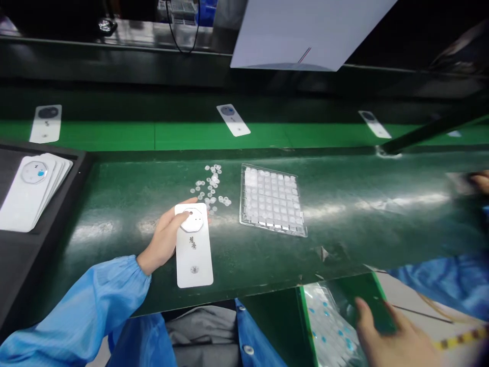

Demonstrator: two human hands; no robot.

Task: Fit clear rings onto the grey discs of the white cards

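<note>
My left hand [164, 237] grips a white phone back cover [194, 260] by its upper left edge, thumb on top beside the octagonal camera area. Dark characters and a small round emblem mark its face. Just beyond it, many small clear round discs [211, 191] lie scattered on the green worktable [133, 188]. To their right is a clear plastic tray [272, 201] filled with rows of small translucent pieces. My right hand [397, 334], blurred, is low at the right with thumb and fingers apart, near a green-edged bin [303, 306] containing clear plastic sheets with blue dots.
A stack of white covers [26, 193] sits in a black tray [57, 214] at left. More covers [234, 120] lie on the green conveyor [183, 135] behind. A white panel [298, 35] hangs overhead. Another person's hand [482, 181] and blue sleeve [446, 280] appear at right.
</note>
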